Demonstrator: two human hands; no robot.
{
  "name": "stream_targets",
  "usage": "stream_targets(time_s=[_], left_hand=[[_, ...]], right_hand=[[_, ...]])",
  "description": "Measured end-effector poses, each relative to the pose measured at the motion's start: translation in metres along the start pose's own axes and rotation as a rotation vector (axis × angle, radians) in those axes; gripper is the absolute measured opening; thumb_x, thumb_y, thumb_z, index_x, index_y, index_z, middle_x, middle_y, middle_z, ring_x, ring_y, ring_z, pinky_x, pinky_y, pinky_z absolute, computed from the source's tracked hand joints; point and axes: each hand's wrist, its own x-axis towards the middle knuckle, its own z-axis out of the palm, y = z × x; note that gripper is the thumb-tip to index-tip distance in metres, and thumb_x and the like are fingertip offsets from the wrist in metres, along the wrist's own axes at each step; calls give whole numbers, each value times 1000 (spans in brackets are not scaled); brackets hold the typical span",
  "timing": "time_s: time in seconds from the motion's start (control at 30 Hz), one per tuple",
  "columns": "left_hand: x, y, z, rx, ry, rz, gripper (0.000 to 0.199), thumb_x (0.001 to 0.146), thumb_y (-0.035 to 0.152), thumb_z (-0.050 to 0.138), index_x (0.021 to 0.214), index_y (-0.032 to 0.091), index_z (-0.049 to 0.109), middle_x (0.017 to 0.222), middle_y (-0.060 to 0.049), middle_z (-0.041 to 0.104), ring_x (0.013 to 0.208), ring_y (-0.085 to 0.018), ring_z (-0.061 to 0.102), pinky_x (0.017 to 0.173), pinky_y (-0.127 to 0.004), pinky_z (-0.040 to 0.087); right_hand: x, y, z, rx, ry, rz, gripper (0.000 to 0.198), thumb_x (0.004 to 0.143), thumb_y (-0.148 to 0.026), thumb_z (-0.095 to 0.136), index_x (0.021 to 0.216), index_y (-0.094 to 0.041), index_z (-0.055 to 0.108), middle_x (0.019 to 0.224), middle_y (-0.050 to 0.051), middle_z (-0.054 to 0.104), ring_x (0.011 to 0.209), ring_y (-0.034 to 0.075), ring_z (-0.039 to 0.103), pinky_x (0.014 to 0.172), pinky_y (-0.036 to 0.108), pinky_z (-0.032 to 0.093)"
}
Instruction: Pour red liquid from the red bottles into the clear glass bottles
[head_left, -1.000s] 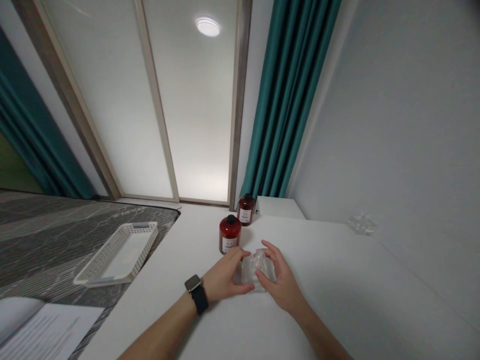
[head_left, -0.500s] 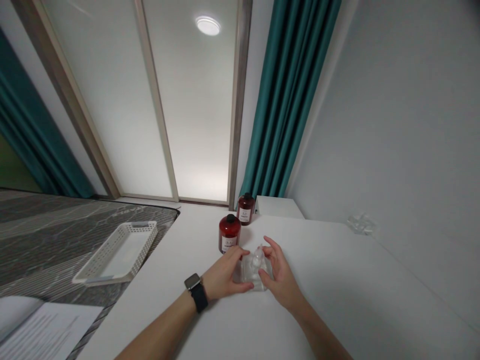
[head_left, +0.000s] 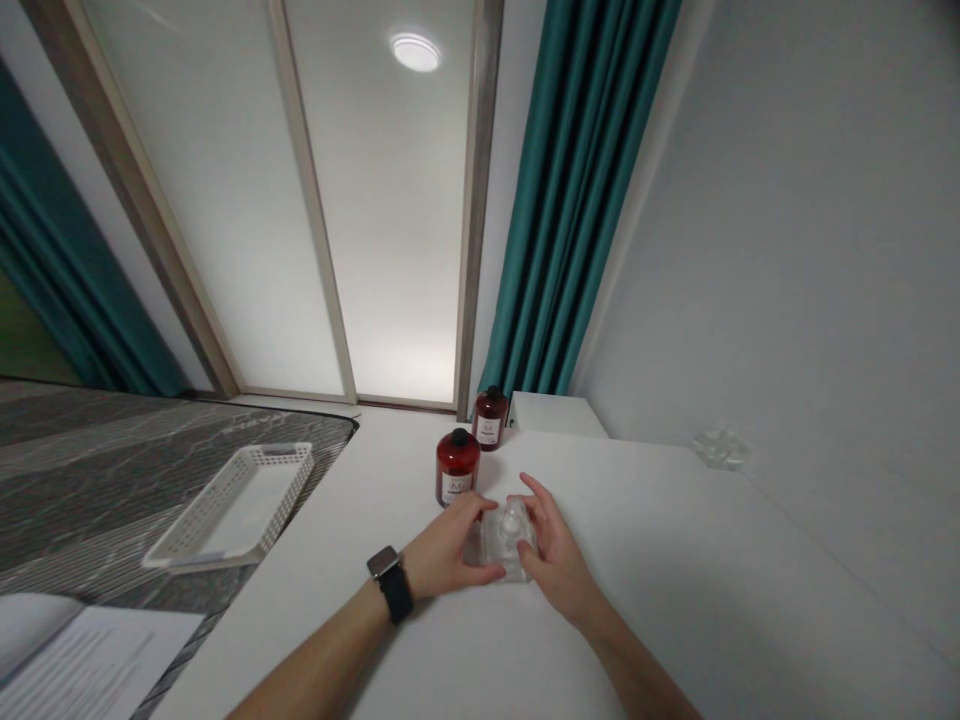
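A clear, square, see-through container (head_left: 495, 549) stands on the white table between my hands. My left hand (head_left: 450, 548), with a dark watch on its wrist, grips the container's left side between thumb and fingers. On top of the container sits a clear, rounded, knob-like piece (head_left: 511, 522); its exact kind is hard to make out. My right hand (head_left: 559, 560) closes around this piece and the container's right side, its index finger raised. Just beyond my left hand stands a dark red bottle (head_left: 457, 462) with a black cap and white label.
A second dark red bottle (head_left: 490, 420) stands farther back, beside a white box (head_left: 559, 414). Crumpled clear plastic (head_left: 721, 449) lies at the table's right edge by the wall. To the left are a white perforated basket (head_left: 166, 548) and an open book (head_left: 90, 660).
My right hand has come down slightly, and the clear knob-like piece sits lower on the container, its pointed tip no longer standing up. My left hand keeps its grip.
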Motion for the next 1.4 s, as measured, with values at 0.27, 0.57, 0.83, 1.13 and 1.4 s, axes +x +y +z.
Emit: stream_targets(time_s=[0.27, 0.57, 0.83, 1.13, 1.4], left_hand=[[0, -1, 0, -17, 2, -4, 64, 68, 26, 82, 120, 17, 47, 116, -11, 56, 104, -29, 57, 92, -44, 48], [0, -3, 1, -22, 16, -1, 64, 67, 27, 83, 120, 19, 47, 116, -10, 57, 105, -29, 57, 93, -44, 48], [0, -1, 0, -21, 8, -22, 65, 67, 27, 82, 121, 19, 47, 117, -10, 57, 105, -29, 58, 92, -44, 49], [0, 0, -1, -38, 20, -11, 65, 66, 27, 83, 121, 19, 49, 115, -9, 58, 102, -27, 58, 90, -42, 50], [0, -1, -1, -32, 6, -24, 66, 66, 30, 83, 121, 20, 48, 118, -10, 58, 106, -29, 58, 93, -44, 49]], right_hand=[[0, -1, -2, 4, -2, -10, 70, 77, -17, 61, 142, -28, 36, 117, 6, 58, 111, 22, 57, 103, 40, 41], [1, -3, -3, 96, -48, 18, 70, 82, -29, 66, 143, -29, 33, 122, 8, 60, 117, 24, 57, 103, 41, 40], [2, -7, -2, 152, -18, 68, 70, 81, -33, 70, 142, -30, 35, 117, 6, 62, 115, 22, 57, 101, 38, 43], [0, -3, -1, 129, 0, 111, 70, 79, -33, 72, 141, -30, 39, 129, 10, 56, 117, 24, 57, 99, 40, 45], [1, 0, 0, 59, 39, 49, 62, 81, -31, 70, 137, -26, 45, 112, 6, 61, 104, 21, 60, 99, 39, 44]])
